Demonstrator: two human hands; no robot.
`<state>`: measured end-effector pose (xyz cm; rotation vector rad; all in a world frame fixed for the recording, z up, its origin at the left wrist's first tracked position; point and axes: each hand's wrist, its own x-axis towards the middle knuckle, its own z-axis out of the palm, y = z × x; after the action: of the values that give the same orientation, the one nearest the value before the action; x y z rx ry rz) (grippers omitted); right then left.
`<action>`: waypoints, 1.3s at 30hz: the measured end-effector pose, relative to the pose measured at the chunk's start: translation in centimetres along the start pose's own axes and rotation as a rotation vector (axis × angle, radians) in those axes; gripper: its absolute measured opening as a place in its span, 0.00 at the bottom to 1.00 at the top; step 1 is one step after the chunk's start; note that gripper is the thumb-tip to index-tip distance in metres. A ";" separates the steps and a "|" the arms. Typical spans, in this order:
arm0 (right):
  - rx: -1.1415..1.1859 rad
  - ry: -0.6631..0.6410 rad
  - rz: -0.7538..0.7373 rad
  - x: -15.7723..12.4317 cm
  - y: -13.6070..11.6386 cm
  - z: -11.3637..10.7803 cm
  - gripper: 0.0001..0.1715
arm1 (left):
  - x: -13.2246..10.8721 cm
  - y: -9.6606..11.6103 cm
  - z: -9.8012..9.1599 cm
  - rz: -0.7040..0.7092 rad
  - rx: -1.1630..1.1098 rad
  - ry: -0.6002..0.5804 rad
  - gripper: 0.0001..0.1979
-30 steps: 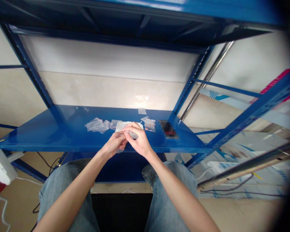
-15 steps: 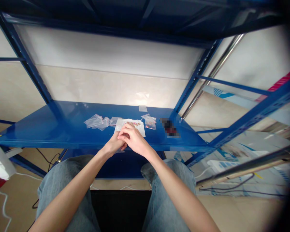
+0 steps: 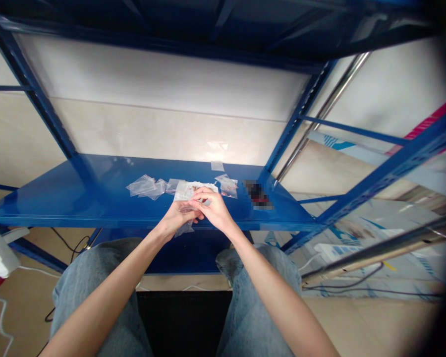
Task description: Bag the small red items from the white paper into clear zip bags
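Just above the shelf's front edge, my left hand (image 3: pixel 174 216) is closed around a small clear plastic bag (image 3: pixel 185 229), whose lower part hangs below the fingers. My right hand (image 3: pixel 216 212) meets it from the right, thumb and fingers pinched together at the top of the bag. Whether anything small sits between the right fingertips cannot be seen. Behind both hands lies a white sheet (image 3: pixel 182 190) with small colourful pieces (image 3: pixel 200 188) on it, partly covered by the right hand.
Flat clear bags (image 3: pixel 144 186) lie on the blue shelf (image 3: pixel 96 198) at the left. Right of the sheet is a bag with small pieces (image 3: pixel 228 188), then a blurred dark object (image 3: pixel 259 195). Another clear bag (image 3: pixel 217 166) lies at the back. Blue posts (image 3: pixel 297 119) frame the shelf.
My right hand has shifted slightly right and its fingers have lifted from over the left hand. More of the clear bag now shows between and below the hands. The view has moved slightly.
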<state>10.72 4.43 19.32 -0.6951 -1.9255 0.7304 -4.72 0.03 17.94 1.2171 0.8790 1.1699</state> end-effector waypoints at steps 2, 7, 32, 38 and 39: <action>0.015 0.047 0.007 0.2 0.6 -0.4 0.11 | 0.0 -0.1 -0.1 0.003 -0.009 -0.012 0.13; -0.204 0.263 0.066 1.9 4.6 -2.9 0.12 | 0.2 -0.6 -0.8 0.026 -0.054 -0.030 0.14; -0.779 0.138 0.116 3.4 8.9 -3.9 0.07 | 0.0 -0.7 -1.1 0.021 -0.215 -0.205 0.19; -0.122 0.214 -0.040 2.4 2.7 -2.5 0.04 | 0.0 -0.8 -0.9 0.006 -0.164 -0.215 0.20; -0.045 0.158 -0.049 1.9 1.8 -2.1 0.05 | 0.0 -0.8 -0.9 0.010 -0.151 -0.223 0.20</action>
<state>12.15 7.43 19.91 -0.7099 -1.8123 0.5856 -5.40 0.30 16.99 1.2020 0.6076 1.0647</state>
